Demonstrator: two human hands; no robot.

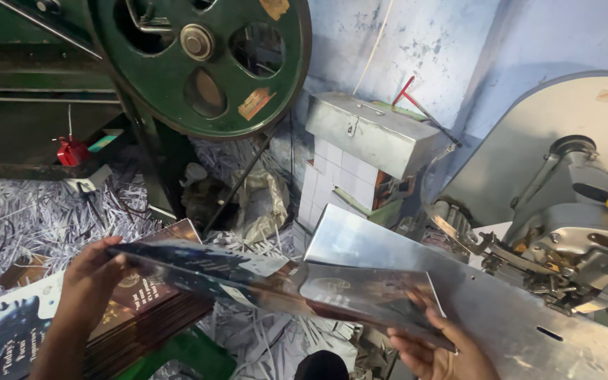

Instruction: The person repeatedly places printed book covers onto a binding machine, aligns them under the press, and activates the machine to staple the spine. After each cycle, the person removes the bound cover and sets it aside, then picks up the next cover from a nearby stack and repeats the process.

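The left hand (89,281) and right hand (434,348) each pinch one end of a dark booklet (276,281). It lies long side left to right, tipped down toward the metal table (515,317).

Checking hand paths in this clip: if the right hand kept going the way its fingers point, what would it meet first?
The right hand, gripping the dark booklet, points up-right toward the metal table; the stitching machine head probably comes next, though depth is unclear.
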